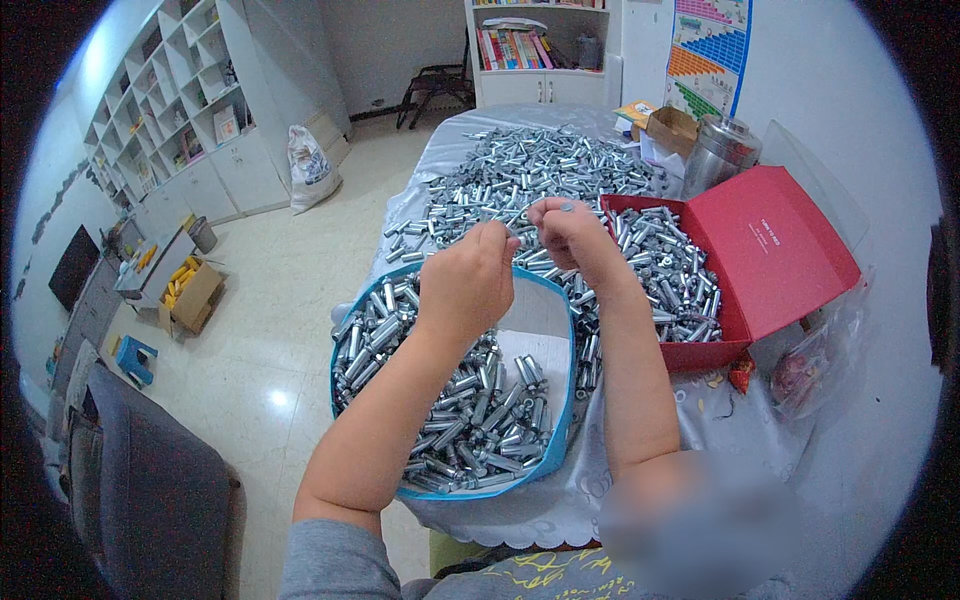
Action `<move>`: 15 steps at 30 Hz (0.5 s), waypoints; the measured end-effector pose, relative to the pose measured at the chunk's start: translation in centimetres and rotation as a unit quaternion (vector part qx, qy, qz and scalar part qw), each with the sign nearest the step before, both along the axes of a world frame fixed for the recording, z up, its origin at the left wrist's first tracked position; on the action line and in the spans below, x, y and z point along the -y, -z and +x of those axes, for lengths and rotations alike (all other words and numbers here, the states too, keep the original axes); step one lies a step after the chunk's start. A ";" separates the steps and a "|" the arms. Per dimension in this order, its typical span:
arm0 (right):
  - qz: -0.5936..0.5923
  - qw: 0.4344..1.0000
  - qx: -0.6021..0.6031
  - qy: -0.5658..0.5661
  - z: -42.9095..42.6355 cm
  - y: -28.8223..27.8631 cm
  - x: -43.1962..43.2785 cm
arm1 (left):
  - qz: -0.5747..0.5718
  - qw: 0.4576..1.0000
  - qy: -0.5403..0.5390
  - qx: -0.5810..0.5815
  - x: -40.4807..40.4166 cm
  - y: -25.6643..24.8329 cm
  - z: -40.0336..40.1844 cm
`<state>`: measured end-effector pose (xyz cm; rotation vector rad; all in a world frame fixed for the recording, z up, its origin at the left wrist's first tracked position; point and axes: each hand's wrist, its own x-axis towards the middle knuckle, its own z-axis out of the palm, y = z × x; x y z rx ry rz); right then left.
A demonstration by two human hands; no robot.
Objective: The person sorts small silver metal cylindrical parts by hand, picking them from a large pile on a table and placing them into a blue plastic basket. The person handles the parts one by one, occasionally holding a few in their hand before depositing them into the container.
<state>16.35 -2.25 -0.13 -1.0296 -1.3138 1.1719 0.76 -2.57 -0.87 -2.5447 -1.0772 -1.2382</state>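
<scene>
My left hand (469, 281) is raised over a blue-rimmed container (568, 367) of metal sleeve anchors (457, 420). Its thumb and fingers are pinched on a small metal anchor part, mostly hidden by the hand. Just to the right, my right hand (574, 238) has its fingers curled, with a grey bolt end (568, 207) showing between them. The two hands face each other, a small gap apart. Beyond them a wide heap of loose metal anchors (540, 161) covers the table. The container's white inner wall shows at its right side.
A red box (705, 358) with its lid (772, 247) folded back holds more anchors, right of my right forearm. Behind it stand a metal canister (720, 154) and a small cardboard box (670, 131). A clear plastic bag (817, 375) lies at the right. A grey sofa (157, 450) is at lower left.
</scene>
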 end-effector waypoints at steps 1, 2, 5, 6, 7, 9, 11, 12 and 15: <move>-0.012 1.000 -0.018 -0.008 0.4 -0.3 0.1 | -0.010 1.000 -0.014 0.006 -0.1 0.0 0.0; -0.024 0.999 -0.036 -0.015 0.7 -0.4 0.2 | -0.019 0.999 -0.028 0.012 -0.1 0.1 0.0; 0.000 0.997 0.062 -0.045 0.5 -0.2 0.2 | -0.034 0.998 -0.044 0.038 -0.5 0.2 -0.2; 0.006 1.000 0.007 -0.025 0.4 0.1 -0.1 | -0.037 0.997 -0.042 0.046 -0.5 0.2 -0.1; -0.016 0.999 -0.013 -0.029 0.6 0.1 -0.1 | -0.050 0.996 -0.041 0.054 -0.5 0.2 0.0; -0.059 0.996 -0.054 -0.039 0.8 -0.1 -0.1 | -0.078 0.994 -0.041 0.068 -0.6 0.4 0.1; -0.027 0.999 -0.031 -0.019 -0.2 -0.2 -0.1 | -0.112 0.985 -0.008 0.130 -1.7 1.8 0.1; -0.009 1.000 -0.021 -0.008 -0.6 -0.3 0.0 | -0.128 0.979 0.009 0.160 -2.1 2.1 0.1; 0.026 0.997 -0.014 0.075 -0.2 -0.2 -0.5 | -0.454 0.844 0.098 0.269 -3.4 1.7 -0.6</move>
